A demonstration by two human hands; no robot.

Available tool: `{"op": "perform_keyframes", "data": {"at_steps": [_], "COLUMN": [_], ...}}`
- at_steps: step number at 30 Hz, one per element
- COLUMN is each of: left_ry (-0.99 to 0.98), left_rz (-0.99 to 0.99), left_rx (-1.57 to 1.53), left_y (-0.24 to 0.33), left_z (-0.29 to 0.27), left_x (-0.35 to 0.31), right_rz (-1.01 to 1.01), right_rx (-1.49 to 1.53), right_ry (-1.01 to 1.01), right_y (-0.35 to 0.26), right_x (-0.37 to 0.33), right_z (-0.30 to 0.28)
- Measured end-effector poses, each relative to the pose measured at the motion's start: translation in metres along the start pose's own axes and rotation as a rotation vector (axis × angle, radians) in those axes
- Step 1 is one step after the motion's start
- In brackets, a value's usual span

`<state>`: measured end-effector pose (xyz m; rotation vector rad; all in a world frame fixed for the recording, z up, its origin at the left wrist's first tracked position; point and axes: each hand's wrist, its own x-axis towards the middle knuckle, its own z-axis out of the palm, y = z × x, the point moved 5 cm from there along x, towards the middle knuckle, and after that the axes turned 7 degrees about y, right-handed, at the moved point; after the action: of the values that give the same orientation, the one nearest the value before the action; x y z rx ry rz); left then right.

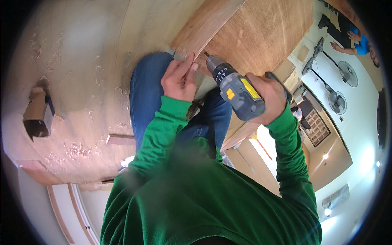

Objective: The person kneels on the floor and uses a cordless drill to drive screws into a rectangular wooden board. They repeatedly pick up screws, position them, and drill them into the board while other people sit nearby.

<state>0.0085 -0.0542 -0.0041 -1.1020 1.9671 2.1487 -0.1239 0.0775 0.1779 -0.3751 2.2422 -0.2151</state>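
My right hand (271, 100) grips a grey and black cordless drill (239, 92) with yellow patches. The drill's chuck points up and left, and its short bit ends close to the edge of a reddish-brown wooden panel (261, 34). Thumb and forefinger of my left hand (181, 79) are pinched together at the panel's narrow edge strip (204, 26), just left of the bit. Whatever lies between those fingertips is too small to make out. My jeans-clad knee (149, 77) is right beside the left hand.
Wood shavings (77, 151) lie scattered on the pale wooden surface at left. An opened cardboard box (38, 114) and a short wood offcut (121, 139) rest there too. Standing fans (337, 102) and a person in blue (361, 43) are at the right.
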Motion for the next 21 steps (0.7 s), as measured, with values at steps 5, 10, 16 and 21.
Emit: {"op": "perform_keyframes", "data": {"at_steps": [5,10,16,21], "left_ry": [0.033,-0.034,0.645,0.913], "left_rz": [0.143,-0.072,0.234,0.262], "left_rx": [0.08,-0.051,0.114,0.842], "left_y": [0.011,-0.002,-0.017,-0.019], "left_z": [0.0,-0.032,-0.284,-0.474], "left_x": [0.007,0.016,0.017,0.051], "right_rz": [-0.048,0.031,0.281,0.283], "right_rx": [-0.251,-0.061,0.466,0.54], "right_ry": [-0.032,0.125,0.27,0.297], "right_y": [-0.007,0.014,0.039,0.055], "right_x": [-0.015,-0.08,-0.152,-0.185], "right_z": [0.004,0.032,0.137,0.213]}}
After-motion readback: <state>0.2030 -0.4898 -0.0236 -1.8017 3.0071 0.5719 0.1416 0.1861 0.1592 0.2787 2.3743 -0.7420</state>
